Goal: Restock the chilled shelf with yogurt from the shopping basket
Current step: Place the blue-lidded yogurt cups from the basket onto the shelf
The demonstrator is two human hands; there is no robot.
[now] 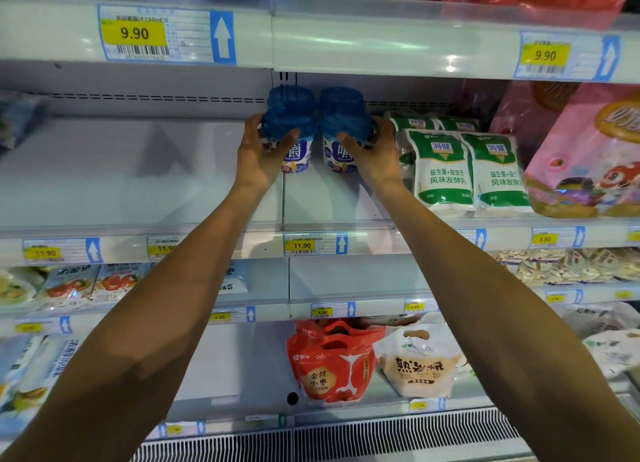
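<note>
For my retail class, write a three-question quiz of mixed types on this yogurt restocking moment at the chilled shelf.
1. True or false: each hand grips one blue-lidded yogurt cup.
2. What lies directly right of the cups? A) green and white pouches B) a red bag C) a price tag
3. Fill in: the tag under the cups reads ____.

Key:
1. True: the left hand holds the left yogurt cup, and the right hand holds the right yogurt cup.
2. A: the green and white pouches.
3. 11.90, on the price tag.
</note>
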